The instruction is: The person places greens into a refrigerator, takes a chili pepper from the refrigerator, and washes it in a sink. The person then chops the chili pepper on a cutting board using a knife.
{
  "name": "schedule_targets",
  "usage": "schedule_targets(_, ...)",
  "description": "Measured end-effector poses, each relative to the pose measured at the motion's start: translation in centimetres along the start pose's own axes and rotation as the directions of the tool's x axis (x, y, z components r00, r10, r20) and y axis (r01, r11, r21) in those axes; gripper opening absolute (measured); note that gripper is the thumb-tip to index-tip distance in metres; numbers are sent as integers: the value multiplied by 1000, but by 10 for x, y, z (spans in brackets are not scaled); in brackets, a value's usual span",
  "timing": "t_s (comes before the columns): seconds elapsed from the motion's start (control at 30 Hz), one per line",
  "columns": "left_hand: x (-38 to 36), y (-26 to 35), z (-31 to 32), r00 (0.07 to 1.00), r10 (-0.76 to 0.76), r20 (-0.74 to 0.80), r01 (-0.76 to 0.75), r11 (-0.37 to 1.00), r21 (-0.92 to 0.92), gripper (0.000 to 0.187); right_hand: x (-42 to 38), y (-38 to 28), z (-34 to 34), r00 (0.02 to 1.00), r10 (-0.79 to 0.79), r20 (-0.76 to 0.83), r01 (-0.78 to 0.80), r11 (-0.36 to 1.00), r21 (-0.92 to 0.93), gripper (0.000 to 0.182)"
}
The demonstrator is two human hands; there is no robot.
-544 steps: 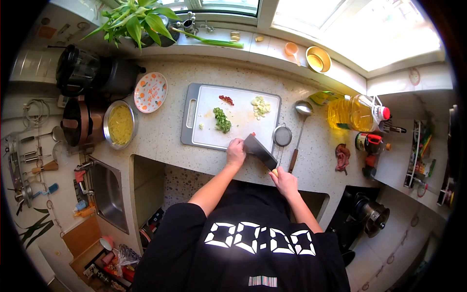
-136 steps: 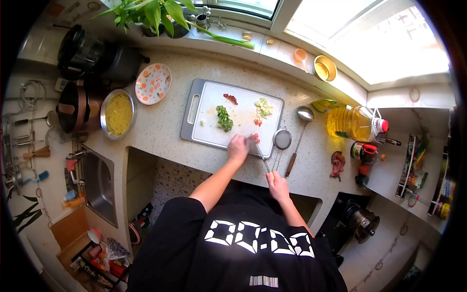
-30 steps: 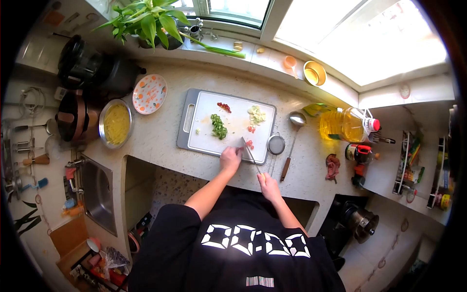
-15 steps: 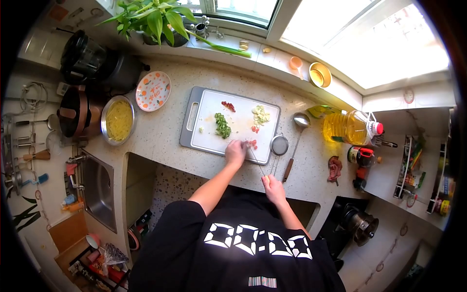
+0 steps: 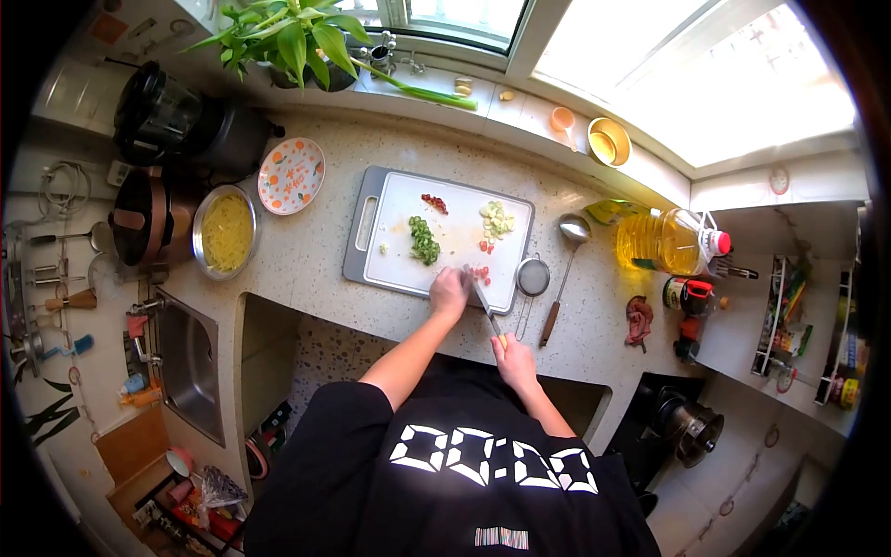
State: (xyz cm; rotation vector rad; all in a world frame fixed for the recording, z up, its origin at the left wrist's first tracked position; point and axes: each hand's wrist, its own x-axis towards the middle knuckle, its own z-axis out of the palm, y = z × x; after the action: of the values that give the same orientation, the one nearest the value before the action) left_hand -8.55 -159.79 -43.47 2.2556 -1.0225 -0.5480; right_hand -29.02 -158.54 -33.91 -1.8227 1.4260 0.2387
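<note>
My right hand (image 5: pixel 515 362) is closed round the handle of a kitchen knife (image 5: pixel 486 307). The blade slants up over the near edge of a white cutting board (image 5: pixel 390 251) with a grey rim. My left hand (image 5: pixel 449 292) rests on that near edge with its fingers curled together by the blade tip. Whatever those fingers pin down is hidden. Small red chopped pieces (image 5: pixel 482 276) lie just right of the blade. Also on the board are chopped green pieces (image 5: pixel 424 241), dark red bits (image 5: pixel 434 202) and pale chopped garlic-like pieces (image 5: pixel 497 221).
Right of the board lie a small strainer (image 5: pixel 533 277) and a ladle (image 5: pixel 561 288). An oil bottle (image 5: pixel 664 243) stands farther right. To the left are a patterned plate (image 5: pixel 291 176) and a metal bowl of yellow shreds (image 5: pixel 226 232). A sink (image 5: pixel 192 362) is at lower left.
My right hand has shifted slightly left, and the knife blade has turned so more of its side shows. My left hand stays nearly in place.
</note>
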Motion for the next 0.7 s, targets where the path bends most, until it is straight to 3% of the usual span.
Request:
schedule_targets(0.07, -2, -3, 4, 1000, 27, -2, -27, 999, 19, 35, 1, 0, 0, 1000, 4, -3, -4, 1000, 11, 47)
schedule_targets(0.17, -7, -4, 4, 1000, 1, 23, -2, 1000, 27, 18, 3, 2, 4, 1000, -4, -6, 4, 999, 43, 47)
schedule_targets(0.3, -11, -7, 5, 1000, 10, -4, -10, 1000, 7, 15, 13, 14, 8, 1000, -22, 0, 22, 991, 129, 46)
schedule_targets(0.5, -15, -6, 1, 999, -1, -37, -1, 999, -46, 15, 24, 9, 9, 999, -44, -11, 45, 994, 97, 49)
schedule_targets(0.7, -11, -1, -4, 995, -94, -30, 92, 995, -47, 16, 18, 12, -2, 992, -120, -39, 126, 957, 261, 44)
